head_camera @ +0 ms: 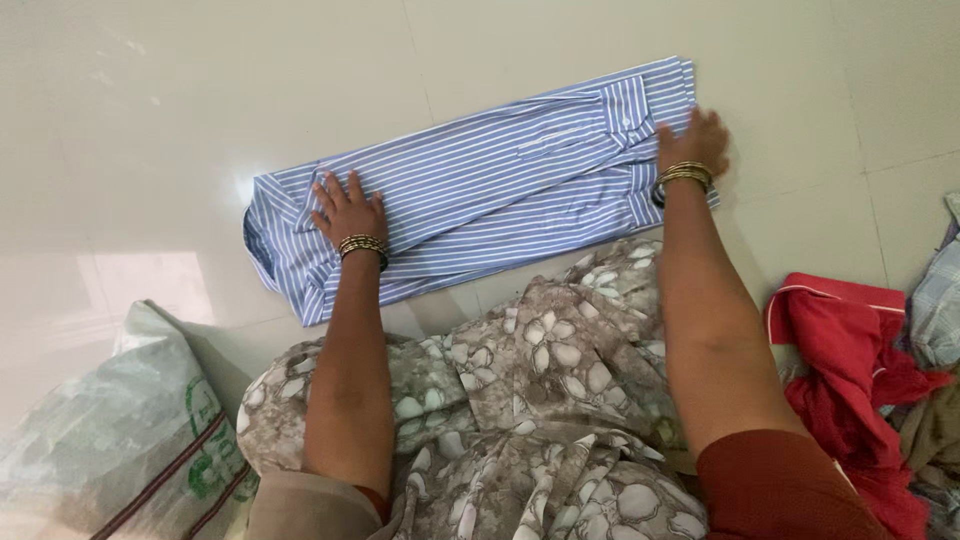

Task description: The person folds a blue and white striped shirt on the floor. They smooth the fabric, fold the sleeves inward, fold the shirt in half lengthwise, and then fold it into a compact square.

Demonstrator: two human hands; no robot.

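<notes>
A blue and white striped shirt (480,190), folded into a long narrow band, lies slanted on the pale tiled floor (200,90). My left hand (347,210) rests flat on its left end near the collar, fingers spread. My right hand (692,140) presses flat on the right end, beside the cuff. Both wrists carry gold bangles. Neither hand grips the cloth.
My lap, covered in brown floral fabric (530,390), fills the lower middle. A pale woven sack (110,450) lies at lower left. A red garment (850,370) and other crumpled clothes (935,300) are heaped at the right edge.
</notes>
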